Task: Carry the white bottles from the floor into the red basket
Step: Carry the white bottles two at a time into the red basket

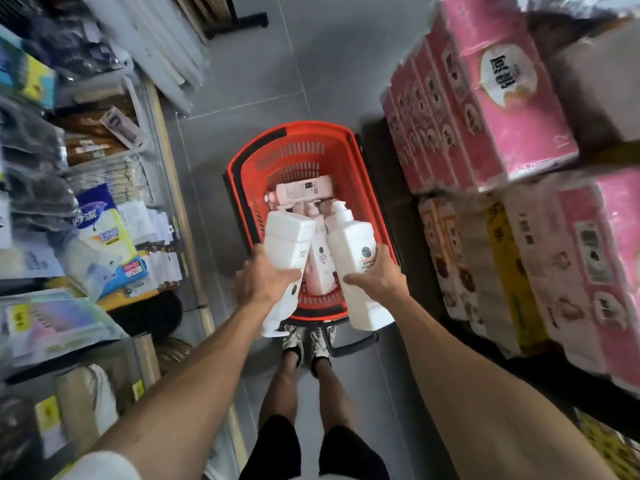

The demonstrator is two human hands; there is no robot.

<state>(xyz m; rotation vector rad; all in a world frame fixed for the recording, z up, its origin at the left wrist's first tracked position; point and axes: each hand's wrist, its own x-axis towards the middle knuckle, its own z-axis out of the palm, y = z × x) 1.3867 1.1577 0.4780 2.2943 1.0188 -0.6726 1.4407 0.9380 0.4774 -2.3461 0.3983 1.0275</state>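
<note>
The red basket stands on the grey floor in the aisle, just beyond my feet. Inside it lie several pink bottles and a white bottle between my hands. My left hand is shut on white bottles; at least one large one points into the basket, and a second seems to hang below my hand. My right hand grips another white pump bottle, its pump toward the basket's middle. Both held bottles hover over the basket's near end.
Shelves of packaged goods line the left side of the aisle. Stacks of pink tissue packs fill the right. The basket's black handle lies on the floor by my shoes. Open floor lies beyond the basket.
</note>
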